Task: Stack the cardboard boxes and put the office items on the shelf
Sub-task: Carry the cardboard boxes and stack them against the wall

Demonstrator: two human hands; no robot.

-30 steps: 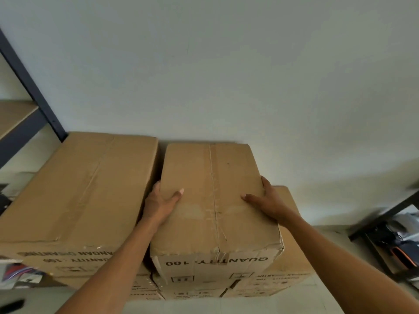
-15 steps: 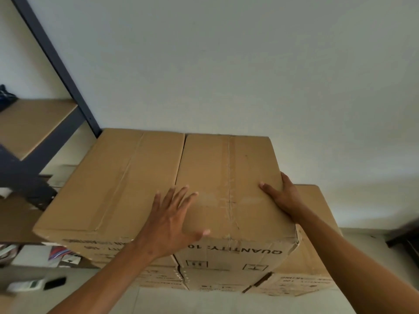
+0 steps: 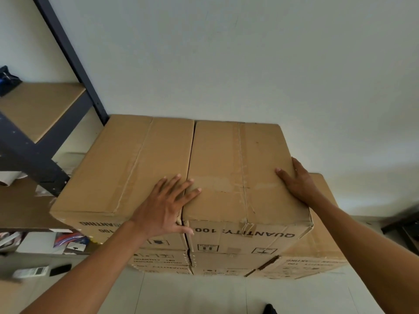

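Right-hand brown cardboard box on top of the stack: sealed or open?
Sealed. The right-hand brown cardboard box has its top flaps flat and closed, with clear tape along the centre seam.

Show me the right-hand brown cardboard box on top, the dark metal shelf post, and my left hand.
Right-hand brown cardboard box point(image 3: 238, 164): head view, top face.
Dark metal shelf post point(image 3: 74, 57): head view, mid-length.
Left hand point(image 3: 163, 207): head view, back.

We seem to be in a storeroom or office back room: taped cardboard boxes point(image 3: 238, 168) stacked against a bare white wall point(image 3: 226, 53), a dark metal shelf point(image 3: 40, 105) beside them, papers point(image 3: 68, 242) scattered below.
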